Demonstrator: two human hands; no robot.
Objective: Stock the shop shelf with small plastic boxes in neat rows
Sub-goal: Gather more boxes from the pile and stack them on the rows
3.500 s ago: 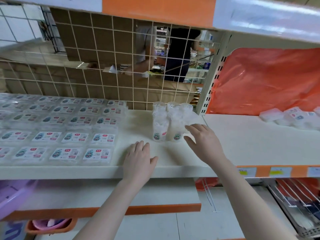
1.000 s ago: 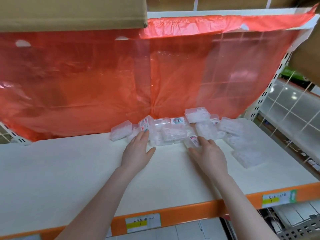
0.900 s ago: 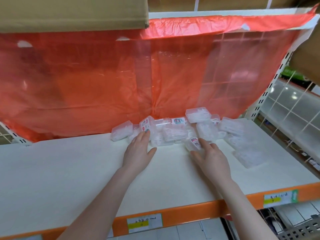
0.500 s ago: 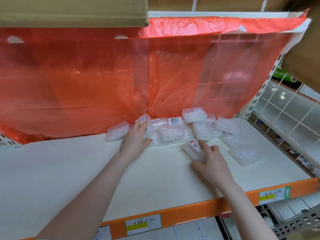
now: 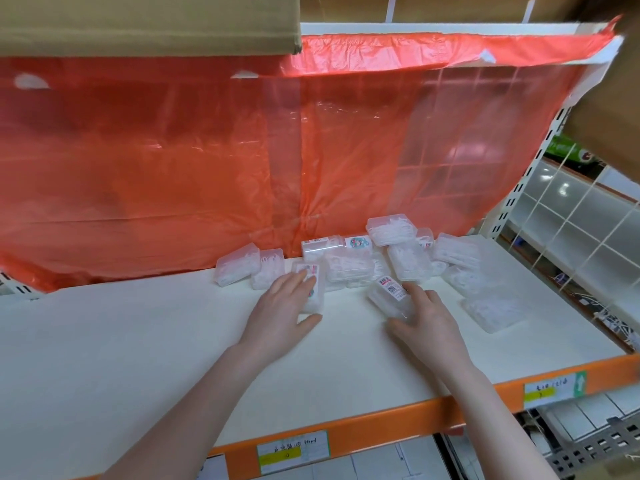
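A loose heap of small clear plastic boxes (image 5: 408, 263) lies at the back of the white shelf (image 5: 138, 341), against a red plastic sheet. My left hand (image 5: 282, 308) lies with straight fingers on one labelled box (image 5: 317, 292) just in front of the heap, thumb spread on the shelf. My right hand (image 5: 427, 318) grips another labelled box (image 5: 389, 294) between thumb and fingers, tilted, at the heap's front edge. More boxes (image 5: 491, 310) lie scattered to the right.
The red plastic sheet (image 5: 173, 168) hangs behind the shelf. A cardboard box (image 5: 138, 22) overhangs at top left. A white wire grid (image 5: 581, 237) closes the right side. The orange shelf lip (image 5: 381, 424) carries price labels (image 5: 292, 448).
The view turned from the left shelf section to this one. My left hand drew a box out of the heap toward the front; my right hand closed round its box and pulled it slightly forward.
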